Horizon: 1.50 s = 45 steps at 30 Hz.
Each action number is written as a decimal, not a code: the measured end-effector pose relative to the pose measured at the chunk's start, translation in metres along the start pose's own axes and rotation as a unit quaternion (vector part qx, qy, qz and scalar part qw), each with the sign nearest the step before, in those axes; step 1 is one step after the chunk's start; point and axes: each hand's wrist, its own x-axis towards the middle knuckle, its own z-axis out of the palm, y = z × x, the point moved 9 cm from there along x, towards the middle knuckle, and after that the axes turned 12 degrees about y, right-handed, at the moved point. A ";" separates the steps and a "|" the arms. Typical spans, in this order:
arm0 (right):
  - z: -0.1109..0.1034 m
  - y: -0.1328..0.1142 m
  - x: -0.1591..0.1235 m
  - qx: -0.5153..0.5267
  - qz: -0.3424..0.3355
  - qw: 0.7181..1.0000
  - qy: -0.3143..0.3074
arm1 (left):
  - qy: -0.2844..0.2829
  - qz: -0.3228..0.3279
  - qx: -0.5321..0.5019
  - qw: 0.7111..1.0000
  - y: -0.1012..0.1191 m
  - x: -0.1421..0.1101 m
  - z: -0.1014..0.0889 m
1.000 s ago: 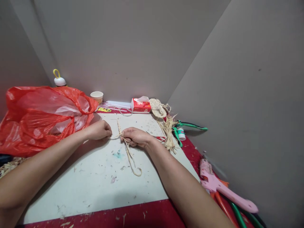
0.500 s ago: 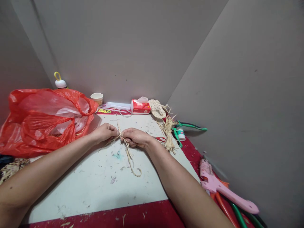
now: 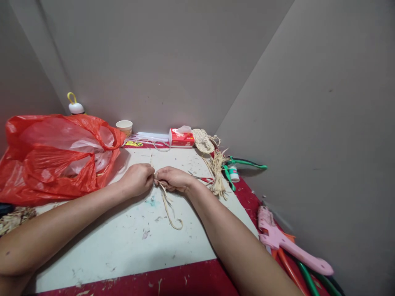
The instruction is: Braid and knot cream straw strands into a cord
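Pale raffia strands [image 3: 167, 205] run between my two hands over the white board [image 3: 123, 242]. My left hand [image 3: 139, 178] is closed, knuckles up, with its fingertips at the strands; its grip is partly hidden. Close beside it, my right hand [image 3: 173, 178] pinches the raffia between thumb and fingers. Loose ends trail below the right hand and curl at the bottom on the board. One thin piece sticks up beyond the left hand's fingers.
A red plastic bag [image 3: 55, 160] lies left. Behind are a paper cup [image 3: 124, 127], a tissue pack [image 3: 181, 138] and a woven straw piece [image 3: 203, 141]. A raffia bundle [image 3: 218, 172], green-handled pliers [image 3: 247, 163] and a small white bottle [image 3: 233, 174] sit right, near a pink glue gun [image 3: 286, 242].
My left hand has turned over, knuckles up, and closed in toward the right hand. The strand ends at its left no longer show. My right hand has barely moved.
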 end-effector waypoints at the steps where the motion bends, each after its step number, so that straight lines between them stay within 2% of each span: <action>1: 0.000 0.000 0.000 -0.005 -0.001 1.000 0.002 | -0.016 -0.019 -0.012 1.000 -0.004 0.001 0.002; 4: 0.000 0.000 0.000 -0.015 0.001 1.000 0.009 | -0.051 -0.046 -0.045 0.997 -0.010 0.002 0.008; 9: 0.001 -0.001 0.001 -0.009 -0.003 1.000 0.005 | -0.013 0.009 0.002 1.000 -0.007 0.005 0.008; 19: -0.003 0.004 0.006 -0.017 0.003 1.000 0.022 | -0.002 -0.087 0.054 0.995 -0.028 0.007 0.014; 25: -0.005 0.003 0.005 0.000 0.012 0.999 0.041 | 0.022 -0.100 0.070 0.992 -0.031 0.008 0.020; 27: -0.002 0.004 0.003 0.008 0.023 0.999 0.027 | 0.035 -0.126 0.084 0.988 -0.045 0.010 0.017; 30: 0.000 0.005 0.000 0.014 0.041 0.999 0.015 | 0.049 -0.201 0.095 0.974 -0.077 0.010 0.006; 33: -0.001 0.006 0.000 0.002 0.049 0.998 0.025 | 0.034 -0.214 0.067 0.974 -0.092 0.011 0.004; 36: -0.002 0.008 0.002 0.001 0.050 0.998 0.026 | 0.017 -0.215 0.065 0.974 -0.094 0.010 0.008; 38: -0.003 0.010 0.003 0.000 0.055 0.998 0.024 | 0.024 -0.223 0.067 0.972 -0.095 0.009 0.008; 41: -0.004 0.012 0.004 -0.001 0.060 0.998 0.021 | 0.076 -0.220 0.036 0.972 -0.094 0.008 -0.001; 45: -0.002 0.008 0.002 -0.003 0.051 0.998 0.022 | 0.139 -0.210 -0.003 0.968 -0.086 0.013 -0.026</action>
